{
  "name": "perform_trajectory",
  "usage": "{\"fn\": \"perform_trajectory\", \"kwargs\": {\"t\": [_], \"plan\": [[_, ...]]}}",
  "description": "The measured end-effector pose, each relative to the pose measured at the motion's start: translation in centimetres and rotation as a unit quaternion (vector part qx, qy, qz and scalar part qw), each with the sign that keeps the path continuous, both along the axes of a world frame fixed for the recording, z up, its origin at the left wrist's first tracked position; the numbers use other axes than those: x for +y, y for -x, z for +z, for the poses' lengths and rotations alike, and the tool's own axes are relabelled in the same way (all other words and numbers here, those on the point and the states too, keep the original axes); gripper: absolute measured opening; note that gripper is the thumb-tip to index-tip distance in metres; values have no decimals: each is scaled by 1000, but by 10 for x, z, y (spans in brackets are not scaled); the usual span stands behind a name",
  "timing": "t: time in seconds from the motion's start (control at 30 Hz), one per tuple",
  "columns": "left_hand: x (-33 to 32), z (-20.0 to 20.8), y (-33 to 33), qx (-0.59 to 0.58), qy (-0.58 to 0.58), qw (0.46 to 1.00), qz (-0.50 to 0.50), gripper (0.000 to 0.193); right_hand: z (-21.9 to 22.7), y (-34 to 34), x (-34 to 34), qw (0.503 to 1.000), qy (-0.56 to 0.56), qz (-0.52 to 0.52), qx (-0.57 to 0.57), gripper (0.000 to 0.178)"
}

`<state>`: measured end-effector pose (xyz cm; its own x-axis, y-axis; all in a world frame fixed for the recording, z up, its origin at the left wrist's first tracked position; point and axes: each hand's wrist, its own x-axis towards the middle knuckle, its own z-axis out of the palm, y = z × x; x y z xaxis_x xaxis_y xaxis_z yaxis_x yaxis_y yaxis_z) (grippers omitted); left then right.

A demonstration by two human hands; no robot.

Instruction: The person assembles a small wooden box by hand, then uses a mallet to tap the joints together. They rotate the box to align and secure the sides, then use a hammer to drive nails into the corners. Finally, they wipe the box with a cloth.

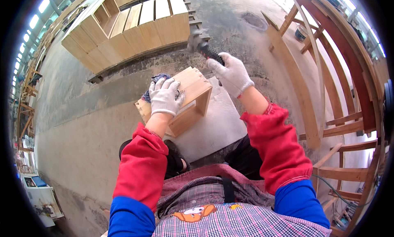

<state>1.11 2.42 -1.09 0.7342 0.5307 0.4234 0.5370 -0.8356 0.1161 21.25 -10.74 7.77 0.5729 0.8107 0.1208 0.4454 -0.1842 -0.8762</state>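
A pale wooden drawer box [192, 86] with finger-jointed corners stands tilted on a light sheet [221, 122] in front of my feet. My gloved left hand [165, 96] lies on its upper board, fingers spread. A crumpled blue-grey cloth [158, 78] shows beside and under those fingers. Raised to the right of the box, my gloved right hand [232, 74] is closed around the dark handle of a hammer [211, 54]. Motion smears the hammer's head, which points away from me above the box's far side.
Rows of similar wooden boxes [143, 33] sit on a low pallet [196, 19] at the far left. Wooden frames and boards [293, 77] lean along the right, with a bucket [301, 33] among them. A white cabinet [43, 200] stands at lower left.
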Motion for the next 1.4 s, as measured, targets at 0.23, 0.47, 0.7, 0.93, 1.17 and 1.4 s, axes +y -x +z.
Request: {"fn": "perform_trajectory", "kwargs": {"t": [0.23, 0.47, 0.7, 0.93, 1.17, 1.4], "plan": [[-3, 2, -5, 37, 24, 999, 2, 41, -78, -6, -3, 988, 86, -19, -130, 41], [-3, -1, 2, 41, 23, 999, 9, 41, 17, 7, -4, 989, -132, -14, 64, 36], [-1, -4, 1, 25, 22, 999, -1, 40, -67, -13, 0, 995, 89, -35, 0, 44], [-1, -2, 2, 14, 21, 1000, -1, 39, 3, 20, -12, 983, -169, -51, 55, 33], [2, 1, -2, 16, 14, 1000, 3, 41, -48, -11, -14, 992, 94, -51, -73, 43], [-4, -1, -1, 10, 16, 1000, -5, 39, -10, 24, -24, 990, -112, -89, -4, 32]]}}
